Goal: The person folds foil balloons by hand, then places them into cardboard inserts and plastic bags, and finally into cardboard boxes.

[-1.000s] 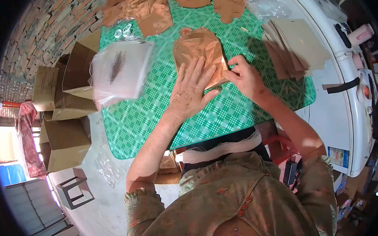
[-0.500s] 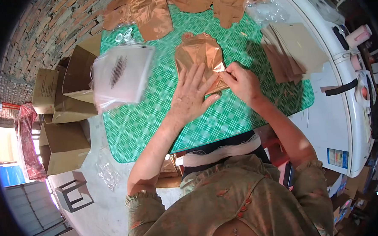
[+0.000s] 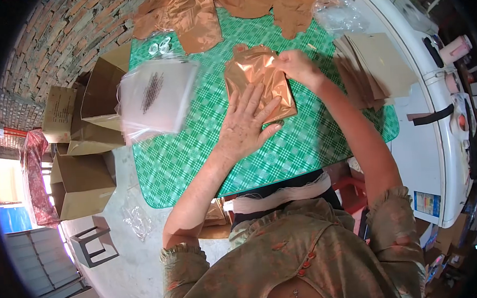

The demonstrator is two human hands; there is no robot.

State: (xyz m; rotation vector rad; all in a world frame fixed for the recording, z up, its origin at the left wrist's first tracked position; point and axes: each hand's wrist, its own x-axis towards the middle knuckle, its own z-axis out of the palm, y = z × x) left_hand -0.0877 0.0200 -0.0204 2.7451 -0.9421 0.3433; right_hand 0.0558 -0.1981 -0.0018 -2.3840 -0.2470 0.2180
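A shiny copper-coloured foil piece (image 3: pixel 253 67), folded into a rough rectangle, lies on the green checked tablecloth (image 3: pixel 196 167). My left hand (image 3: pixel 246 119) rests flat on its lower left part, fingers spread. At its upper right edge, my right hand (image 3: pixel 294 65) pinches the foil between thumb and fingers. Left of the foil lies a stack of clear plastic bags (image 3: pixel 157 96) with dark print. More copper-coloured foil pieces (image 3: pixel 197 21) are spread along the far side of the table.
Brown card sheets (image 3: pixel 377 66) lie at the right, below crumpled clear plastic (image 3: pixel 339 14). Open cardboard boxes (image 3: pixel 83 178) stand on the floor at the left, near a small dark stool frame (image 3: pixel 95 248). A white appliance (image 3: pixel 427 155) borders the table's right side.
My right hand has moved up along the foil's right side, from the lower right to the upper right edge. My left hand stays flat on the foil.
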